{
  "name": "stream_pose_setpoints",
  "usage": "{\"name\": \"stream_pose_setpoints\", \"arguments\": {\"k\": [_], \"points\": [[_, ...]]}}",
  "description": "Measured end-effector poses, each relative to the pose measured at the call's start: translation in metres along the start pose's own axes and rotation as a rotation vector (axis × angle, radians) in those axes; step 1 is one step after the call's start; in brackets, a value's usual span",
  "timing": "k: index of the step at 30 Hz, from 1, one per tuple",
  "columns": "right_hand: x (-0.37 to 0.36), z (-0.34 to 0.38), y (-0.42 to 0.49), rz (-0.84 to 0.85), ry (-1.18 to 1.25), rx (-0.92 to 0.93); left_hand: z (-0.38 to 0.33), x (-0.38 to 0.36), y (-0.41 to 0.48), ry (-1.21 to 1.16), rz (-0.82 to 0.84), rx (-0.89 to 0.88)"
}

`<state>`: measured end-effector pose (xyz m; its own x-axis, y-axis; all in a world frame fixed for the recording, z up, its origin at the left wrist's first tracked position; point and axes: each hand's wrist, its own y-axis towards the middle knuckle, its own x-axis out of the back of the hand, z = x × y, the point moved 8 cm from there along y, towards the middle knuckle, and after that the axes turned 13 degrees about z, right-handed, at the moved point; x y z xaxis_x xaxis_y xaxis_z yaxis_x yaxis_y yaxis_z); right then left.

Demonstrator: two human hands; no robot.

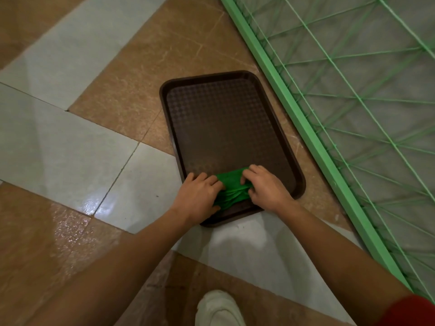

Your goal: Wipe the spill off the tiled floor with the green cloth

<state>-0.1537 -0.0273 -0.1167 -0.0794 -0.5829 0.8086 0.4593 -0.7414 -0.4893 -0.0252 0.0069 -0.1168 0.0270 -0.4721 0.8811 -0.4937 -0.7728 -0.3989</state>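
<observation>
A green cloth (231, 190) lies bunched on the near end of a dark brown tray (226, 123) that rests on the tiled floor. My left hand (199, 196) grips the cloth's left side and my right hand (266, 185) grips its right side, gathering it between them. A wet, glistening patch of spill (77, 222) shows on the brown and pale tiles to the left of my left forearm, apart from the tray.
A green metal frame strung with green cord (306, 128) runs diagonally along the right, close to the tray's right edge. My white shoe (219, 309) stands at the bottom centre. The floor has brown and pale grey tiles (58, 147).
</observation>
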Motion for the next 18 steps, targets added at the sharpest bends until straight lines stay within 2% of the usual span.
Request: {"name": "stream_pose_setpoints", "arguments": {"k": [11, 18], "points": [[0.003, 0.009, -0.009, -0.048, -0.066, -0.054, 0.000, -0.002, -0.010, 0.064, -0.001, -0.042], [0.013, 0.029, -0.011, -0.156, -0.144, -0.042, 0.022, 0.015, -0.035, -0.017, -0.111, 0.013]]}}
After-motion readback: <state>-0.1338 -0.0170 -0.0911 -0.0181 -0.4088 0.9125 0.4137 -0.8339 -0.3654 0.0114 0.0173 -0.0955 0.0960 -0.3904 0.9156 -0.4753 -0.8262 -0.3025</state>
